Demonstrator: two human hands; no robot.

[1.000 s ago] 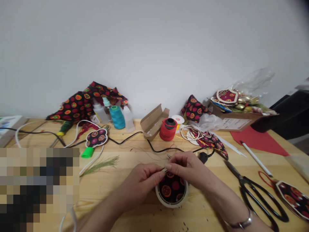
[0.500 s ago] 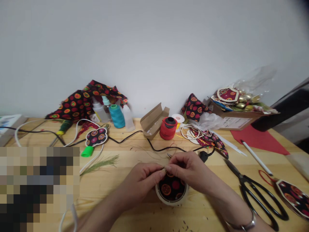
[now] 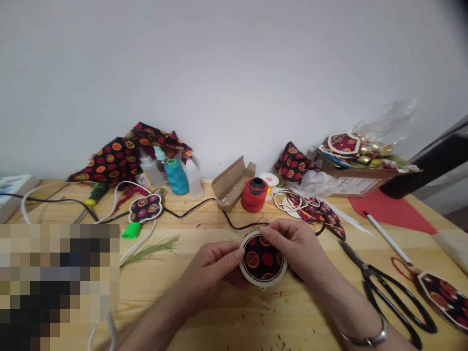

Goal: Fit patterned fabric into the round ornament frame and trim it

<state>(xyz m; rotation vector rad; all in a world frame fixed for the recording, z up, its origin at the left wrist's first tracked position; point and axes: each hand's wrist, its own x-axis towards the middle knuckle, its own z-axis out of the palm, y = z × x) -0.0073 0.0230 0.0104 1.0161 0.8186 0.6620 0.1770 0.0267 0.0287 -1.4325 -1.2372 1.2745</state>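
Between my hands is a round ornament [image 3: 263, 260] of dark patterned fabric inside a pale wooden ring, with a small loop tab at its lower edge. My left hand [image 3: 215, 267] pinches its left rim, thumb on top. The fingers of my right hand [image 3: 292, 243] close on its upper right edge. Some dark red cloth shows beneath the ornament by my left fingers. Black-handled scissors [image 3: 383, 287] lie right of my right forearm. Beyond the hands stands a red thread spool [image 3: 254, 196], with thin thread strands on the table in front of it.
A flower-shaped ornament [image 3: 145, 208], a green cap [image 3: 131, 230] and a green sprig [image 3: 153, 248] lie left. Behind them are a teal thread cone [image 3: 177, 177], bottles and patterned cloth [image 3: 117, 156]. A full cardboard box [image 3: 356, 183], red sheet [image 3: 395, 214] and white pen [image 3: 389, 238] are right.
The round ornament has been raised and tilted toward me. My hands have moved apart from the pinch at its top edge to grips on its left and upper right rim.
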